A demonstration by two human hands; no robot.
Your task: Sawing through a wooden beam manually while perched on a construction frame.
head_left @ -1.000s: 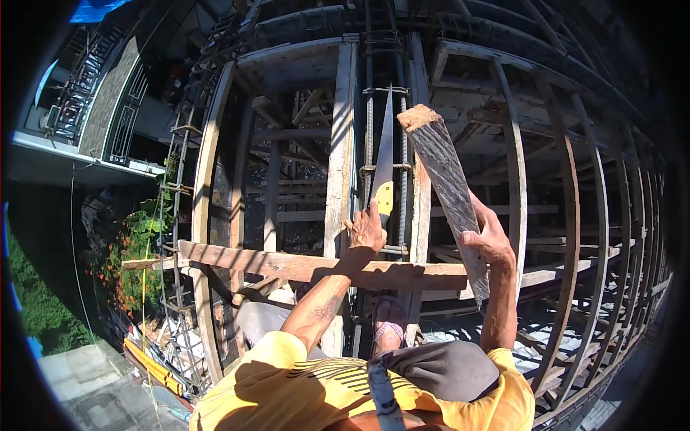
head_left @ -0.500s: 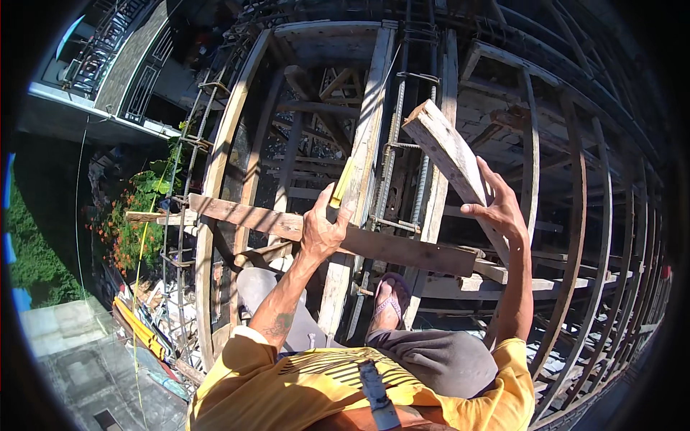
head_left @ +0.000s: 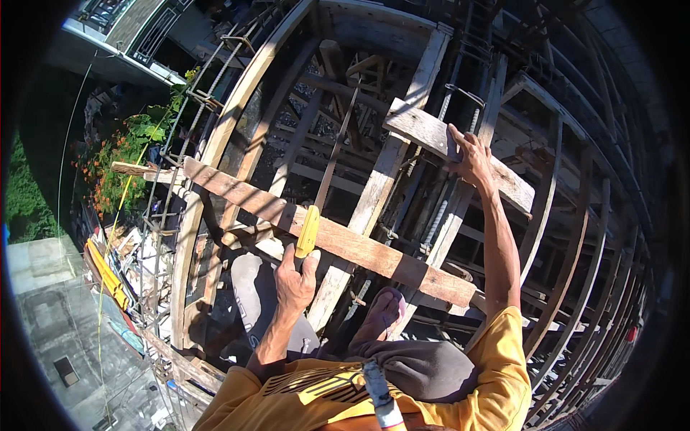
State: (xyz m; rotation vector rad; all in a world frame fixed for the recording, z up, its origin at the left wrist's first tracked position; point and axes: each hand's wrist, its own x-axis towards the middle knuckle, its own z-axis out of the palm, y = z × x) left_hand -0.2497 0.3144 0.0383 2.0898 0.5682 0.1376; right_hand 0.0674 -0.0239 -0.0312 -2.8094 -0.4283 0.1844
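My left hand is closed at the lower end of the yellow handle of a handsaw. The saw's long thin blade points away, over the dark gap between the beams. My right hand grips a short thick wooden board, fingers over its upper edge. That board lies slantwise across the timber beams and the rebar. Below both hands a longer plank spans the beams, and the saw handle overlaps it in view.
Beneath me is a timber formwork beam with open gaps beside it. Rebar cages run along the left. My sandalled foot is close to the long plank. Far below on the left are plants and a concrete surface.
The board at my right hand has swung from upright to lying slantwise across the beams. My left hand moved nearer and left, and the saw blade now shows.
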